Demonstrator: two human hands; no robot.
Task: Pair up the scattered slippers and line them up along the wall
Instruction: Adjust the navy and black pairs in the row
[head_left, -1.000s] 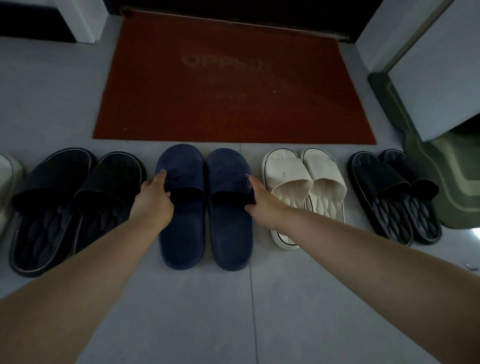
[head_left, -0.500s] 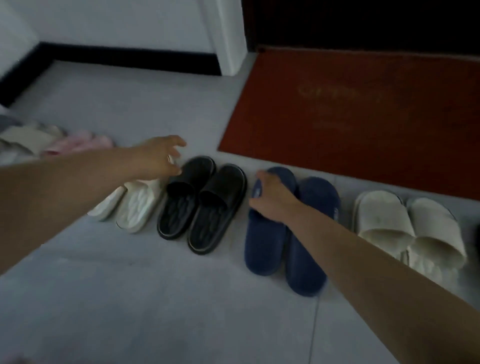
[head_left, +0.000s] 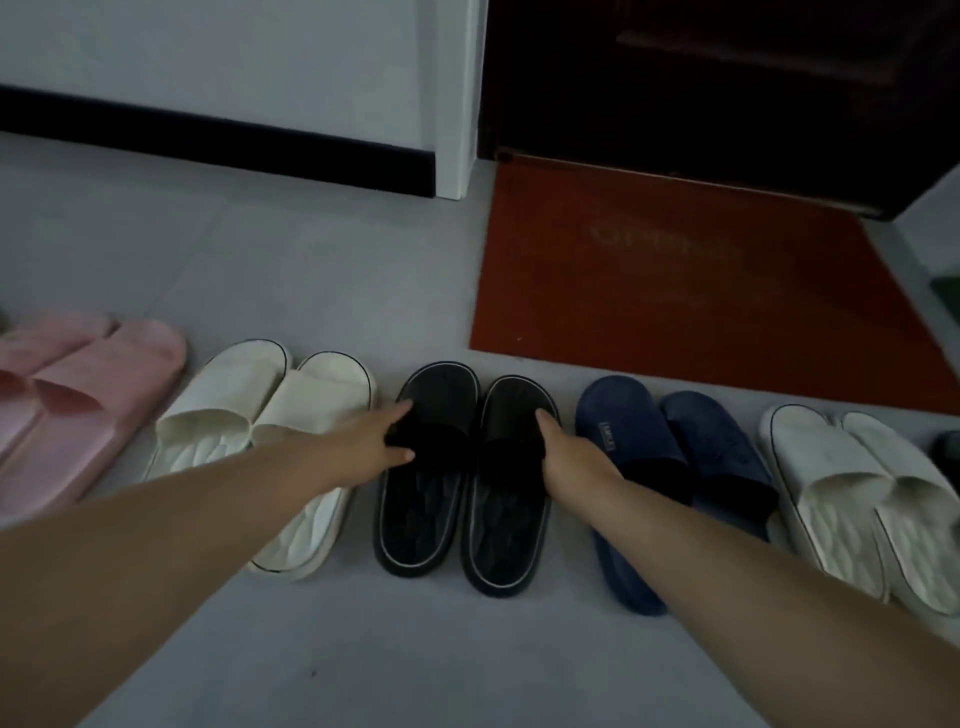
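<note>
On the grey floor, mid-row, the black slipper pair (head_left: 465, 473) sits between the cream pair (head_left: 270, 447) and the navy pair (head_left: 670, 478). Left hand (head_left: 371, 441) and right hand (head_left: 571, 457) press its outer strap edges, fingers loosely spread, nothing pinched. Risk: an uneven push could skew the pair or bump the neighbours touching each wrist.
</note>
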